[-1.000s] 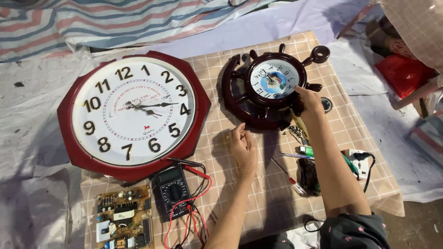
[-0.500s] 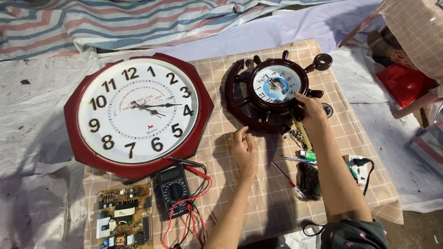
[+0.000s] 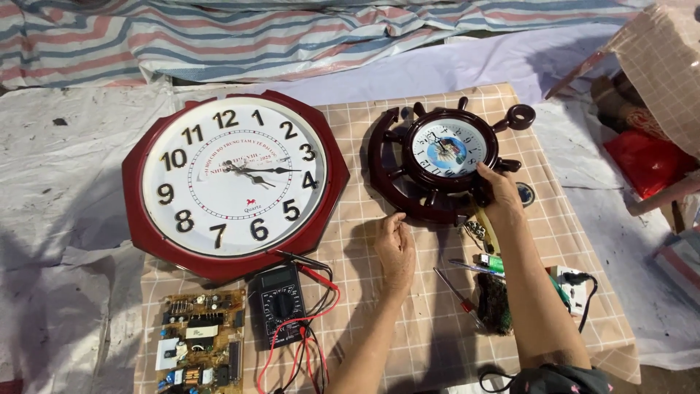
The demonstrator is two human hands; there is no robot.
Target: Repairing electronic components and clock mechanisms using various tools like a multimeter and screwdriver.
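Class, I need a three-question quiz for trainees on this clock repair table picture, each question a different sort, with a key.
1. True or false: the right hand touches the wheel-shaped clock.
2. Which lies nearest the circuit board? A) meter B) screwdriver C) plug
3. Fill in: the large clock has a ____ frame.

Key: 1 true; 2 A; 3 red. The left hand rests flat on the checked cloth.

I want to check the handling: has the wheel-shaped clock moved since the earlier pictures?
No clear move. The wheel-shaped clock sits as before against the far edge of the checked cloth; only the view shifted.
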